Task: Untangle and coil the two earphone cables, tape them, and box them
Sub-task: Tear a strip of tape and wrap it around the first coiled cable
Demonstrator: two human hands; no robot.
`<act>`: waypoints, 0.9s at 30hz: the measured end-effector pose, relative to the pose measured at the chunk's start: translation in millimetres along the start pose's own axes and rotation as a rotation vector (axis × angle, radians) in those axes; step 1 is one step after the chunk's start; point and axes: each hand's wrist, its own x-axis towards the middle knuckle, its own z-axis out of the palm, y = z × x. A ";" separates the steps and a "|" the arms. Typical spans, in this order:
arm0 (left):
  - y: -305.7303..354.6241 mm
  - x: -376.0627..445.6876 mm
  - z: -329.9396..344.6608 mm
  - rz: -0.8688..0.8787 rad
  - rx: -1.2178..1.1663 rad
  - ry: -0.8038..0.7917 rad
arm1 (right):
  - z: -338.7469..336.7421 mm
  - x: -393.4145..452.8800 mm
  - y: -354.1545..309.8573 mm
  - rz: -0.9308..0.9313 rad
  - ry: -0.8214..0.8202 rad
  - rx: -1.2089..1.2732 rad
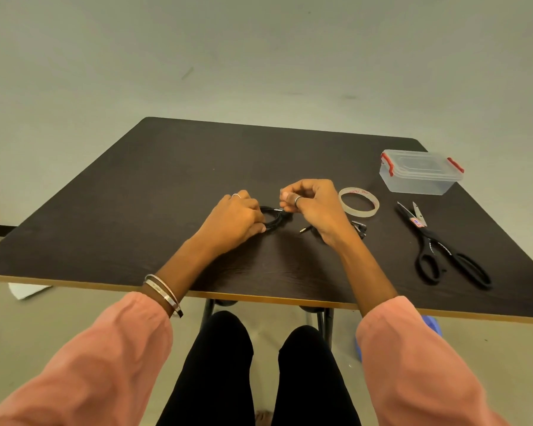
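A person sits at the near edge of a dark wooden table [166, 179], both forearms reaching in over it from pink sleeves. The left hand [233, 221] lies around the middle of the surface, its fingers curled down over a small coil of black earphone cable [273, 217], pinning it against the wood. The right hand [313, 204] is just beside it, raised a little, with thumb and fingertips [285, 198] pinched together at the coil's right side; what they pinch is too small to make out, though it sits right against the cable. Each hand wears 1 ring, and 2 metal bangles [163, 295] circle the left wrist.

Partly hidden under the right wrist lies the second earphone cable [359, 227], loose on the table, its metal plug [303, 230] pointing toward the near edge.

To the right of the hands, a roll of clear tape [359, 202] lies flat. Beyond it, near the far right corner, stands a clear plastic box [419, 172] with red clips, its lid on. Black-handled scissors [443, 250] lie along the right side of the surface, blades slightly parted and pointing toward the far edge, handles toward the near edge.
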 end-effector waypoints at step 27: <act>-7.6 38.1 16.4 -0.483 -0.226 -0.064 | 9.9 4.4 6.8 -0.119 -0.093 -0.406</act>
